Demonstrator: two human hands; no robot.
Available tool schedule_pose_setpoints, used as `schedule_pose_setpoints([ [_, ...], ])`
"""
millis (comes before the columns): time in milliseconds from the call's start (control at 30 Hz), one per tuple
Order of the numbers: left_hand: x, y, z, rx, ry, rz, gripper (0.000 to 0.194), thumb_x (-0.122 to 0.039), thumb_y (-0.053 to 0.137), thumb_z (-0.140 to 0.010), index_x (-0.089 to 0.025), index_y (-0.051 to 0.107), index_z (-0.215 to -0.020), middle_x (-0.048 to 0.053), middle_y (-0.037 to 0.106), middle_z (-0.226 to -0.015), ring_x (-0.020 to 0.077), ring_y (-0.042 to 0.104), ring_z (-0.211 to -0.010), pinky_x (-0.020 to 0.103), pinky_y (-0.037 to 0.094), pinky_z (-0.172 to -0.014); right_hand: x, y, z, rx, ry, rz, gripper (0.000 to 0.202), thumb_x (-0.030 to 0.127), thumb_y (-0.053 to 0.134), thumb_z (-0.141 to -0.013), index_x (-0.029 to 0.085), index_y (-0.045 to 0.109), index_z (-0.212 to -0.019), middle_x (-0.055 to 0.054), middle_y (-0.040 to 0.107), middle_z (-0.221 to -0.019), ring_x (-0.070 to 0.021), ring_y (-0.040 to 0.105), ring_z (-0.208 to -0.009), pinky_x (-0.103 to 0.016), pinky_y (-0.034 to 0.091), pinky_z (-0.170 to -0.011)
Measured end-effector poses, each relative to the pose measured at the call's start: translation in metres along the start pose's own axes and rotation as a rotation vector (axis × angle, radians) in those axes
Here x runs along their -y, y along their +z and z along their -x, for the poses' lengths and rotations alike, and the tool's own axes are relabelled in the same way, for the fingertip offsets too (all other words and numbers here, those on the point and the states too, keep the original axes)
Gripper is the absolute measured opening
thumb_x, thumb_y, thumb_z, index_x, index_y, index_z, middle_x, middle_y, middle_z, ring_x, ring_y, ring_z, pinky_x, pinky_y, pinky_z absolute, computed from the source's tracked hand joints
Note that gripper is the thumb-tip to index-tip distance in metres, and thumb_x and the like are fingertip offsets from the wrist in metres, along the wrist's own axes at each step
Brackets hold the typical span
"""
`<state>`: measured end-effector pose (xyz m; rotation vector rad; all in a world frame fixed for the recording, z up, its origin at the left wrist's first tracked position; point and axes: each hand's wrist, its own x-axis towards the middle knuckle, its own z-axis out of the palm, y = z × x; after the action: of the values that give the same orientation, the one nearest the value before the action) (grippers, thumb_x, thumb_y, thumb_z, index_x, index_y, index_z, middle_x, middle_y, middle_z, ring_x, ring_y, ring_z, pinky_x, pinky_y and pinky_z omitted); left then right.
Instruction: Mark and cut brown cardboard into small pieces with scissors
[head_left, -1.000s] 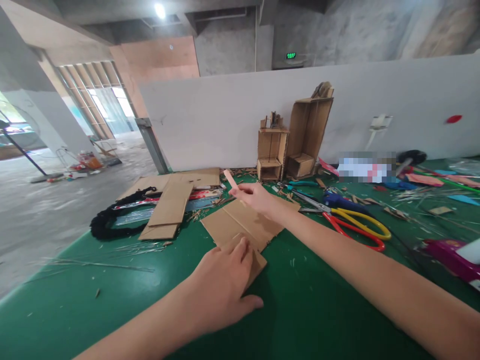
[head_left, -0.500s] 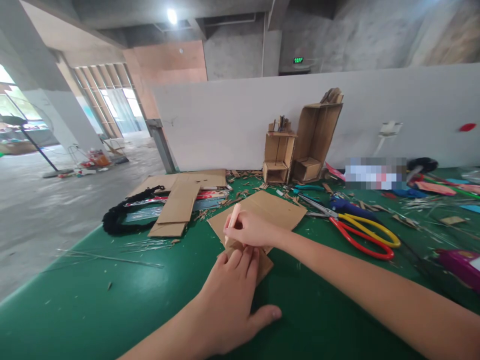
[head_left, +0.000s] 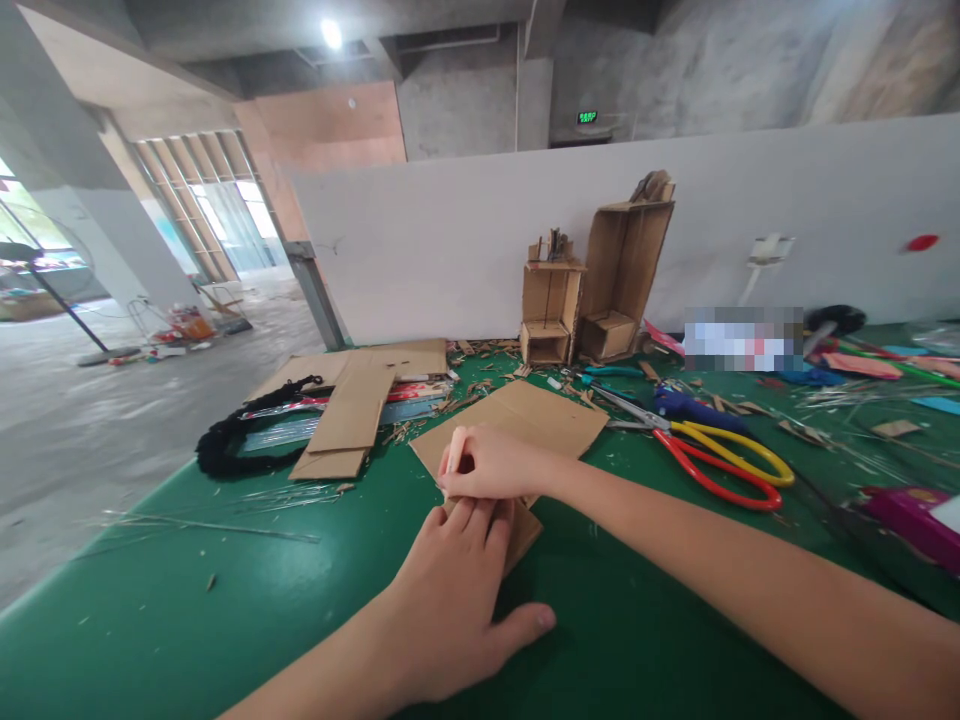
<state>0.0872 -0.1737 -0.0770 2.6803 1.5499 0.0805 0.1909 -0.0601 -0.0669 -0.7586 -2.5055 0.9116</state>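
My left hand (head_left: 456, 600) lies flat, fingers forward and thumb out to the side, pressing on a small cardboard piece (head_left: 525, 537). Just beyond those fingers, my right hand (head_left: 496, 462) is closed around a pale, slim pen (head_left: 454, 450), held nearly upright. Its tip is hidden behind the fingers, so contact with the cardboard cannot be made out. A larger cardboard sheet (head_left: 559, 415) lies under and beyond my right hand, on the green table (head_left: 300, 610). Most of the small piece is covered by my hands.
Red-and-yellow-handled scissors (head_left: 727, 462) lie to the right, near a blue glue gun (head_left: 697, 408). Two cardboard box structures (head_left: 553, 300) stand at the back among scraps. On the left are cardboard strips (head_left: 349, 410), a black fuzzy coil (head_left: 217, 450) and thin wires (head_left: 225, 525).
My right hand has shifted slightly toward me and left, and the pen now stands more upright, lower in the fingers. My left hand keeps its place on the cardboard. The view has turned slightly.
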Motion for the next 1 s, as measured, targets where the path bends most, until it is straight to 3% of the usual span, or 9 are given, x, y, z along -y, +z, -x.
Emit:
schedule_pose_setpoints([
  [267, 0.003, 0.006, -0.001, -0.044, 0.029, -0.019, 0.076, -0.065, 0.029, -0.082, -0.01, 0.04, -0.133, 0.02, 0.041, -0.137, 0.0355, 0.034, -0.127, 0.051, 0.033, -0.099, -0.008, 0.001, 0.0, 0.023, 0.018, -0.087, 0.016, 0.019, 0.053, -0.071, 0.017, 0.064, -0.06, -0.002, 0.07, -0.074, -0.0118, 0.06, -0.064, -0.019, 0.041, -0.05],
  [600, 0.008, 0.009, -0.002, -0.037, 0.046, 0.023, 0.076, -0.065, 0.028, -0.082, -0.01, 0.037, -0.134, 0.02, 0.033, -0.142, 0.0357, 0.027, -0.131, 0.051, 0.032, -0.099, -0.027, -0.008, 0.001, -0.04, 0.052, 0.006, 0.015, 0.023, 0.054, -0.073, 0.018, 0.065, -0.067, -0.001, 0.068, -0.071, -0.0123, 0.059, -0.064, -0.02, 0.041, -0.052],
  [1000, 0.011, 0.01, -0.003, -0.032, 0.031, 0.038, 0.077, -0.064, 0.034, -0.081, -0.011, 0.032, -0.136, 0.019, 0.036, -0.141, 0.0339, 0.036, -0.126, 0.048, 0.034, -0.097, -0.039, -0.018, 0.009, -0.156, 0.147, 0.051, 0.016, 0.023, 0.05, -0.074, 0.018, 0.063, -0.066, 0.001, 0.062, -0.061, -0.0126, 0.056, -0.06, -0.022, 0.037, -0.052],
])
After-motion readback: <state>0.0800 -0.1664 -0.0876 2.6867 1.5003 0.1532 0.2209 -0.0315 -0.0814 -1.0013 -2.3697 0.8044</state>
